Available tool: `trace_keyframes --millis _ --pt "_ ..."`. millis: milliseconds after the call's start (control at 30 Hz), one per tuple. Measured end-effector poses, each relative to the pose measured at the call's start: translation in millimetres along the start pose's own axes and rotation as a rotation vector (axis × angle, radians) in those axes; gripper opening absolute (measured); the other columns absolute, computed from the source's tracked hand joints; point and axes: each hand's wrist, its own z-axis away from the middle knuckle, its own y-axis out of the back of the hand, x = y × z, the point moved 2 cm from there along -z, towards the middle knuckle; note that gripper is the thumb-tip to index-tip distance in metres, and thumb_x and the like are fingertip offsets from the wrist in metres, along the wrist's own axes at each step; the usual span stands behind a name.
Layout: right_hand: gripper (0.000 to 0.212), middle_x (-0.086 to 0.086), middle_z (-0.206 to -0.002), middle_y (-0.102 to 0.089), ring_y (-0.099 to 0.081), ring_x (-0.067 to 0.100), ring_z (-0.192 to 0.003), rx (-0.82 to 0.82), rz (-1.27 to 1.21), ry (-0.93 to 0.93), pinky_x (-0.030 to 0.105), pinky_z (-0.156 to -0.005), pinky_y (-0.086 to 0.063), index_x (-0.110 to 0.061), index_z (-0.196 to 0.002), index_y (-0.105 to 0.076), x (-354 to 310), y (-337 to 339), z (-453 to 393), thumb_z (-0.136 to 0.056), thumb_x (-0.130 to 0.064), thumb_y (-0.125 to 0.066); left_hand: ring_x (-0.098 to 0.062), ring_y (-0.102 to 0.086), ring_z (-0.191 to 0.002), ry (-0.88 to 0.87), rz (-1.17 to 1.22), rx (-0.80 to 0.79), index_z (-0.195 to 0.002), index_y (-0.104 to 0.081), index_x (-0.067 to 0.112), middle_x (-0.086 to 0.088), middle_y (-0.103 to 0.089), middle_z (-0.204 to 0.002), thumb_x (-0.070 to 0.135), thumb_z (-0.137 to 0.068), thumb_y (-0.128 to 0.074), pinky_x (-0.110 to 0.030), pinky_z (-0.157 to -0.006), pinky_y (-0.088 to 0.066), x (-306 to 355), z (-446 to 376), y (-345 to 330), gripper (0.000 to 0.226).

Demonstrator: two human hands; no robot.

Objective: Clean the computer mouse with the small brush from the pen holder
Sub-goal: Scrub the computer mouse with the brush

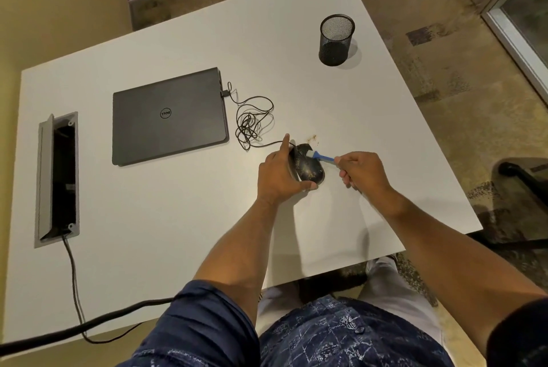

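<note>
Left hand: gripping the mouse, steadying it on the worktop.
Right hand: closed around the brush, bristles sweeping the mouse.

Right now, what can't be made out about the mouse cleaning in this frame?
Head view only:
- Mouse left side and underside: covered by the left hand.
- Brush handle end: buried in the right hand.
- Bristle contact with the mouse: too small to confirm.
- Pen holder contents: mesh too dark to tell.
</note>
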Motion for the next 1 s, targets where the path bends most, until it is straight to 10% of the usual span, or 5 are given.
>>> trace_keyframes --millis 1000 --pt "0.022 0.007 -0.062 -0.064 -0.054 0.02 -0.051 -0.029 0.097 0.126 0.028 -0.051 -0.048 -0.011 -0.09 -0.079 -30.2 -4.4 -36.6 -0.09 -0.032 -0.075 -0.02 -0.047 -0.135 -0.014 0.027 0.007 -0.162 -0.012 0.027 0.011 -0.053 -0.147 0.07 -0.048 -0.087 -0.038 -0.104 -0.037 -1.5 -0.1 1.4 0.143"
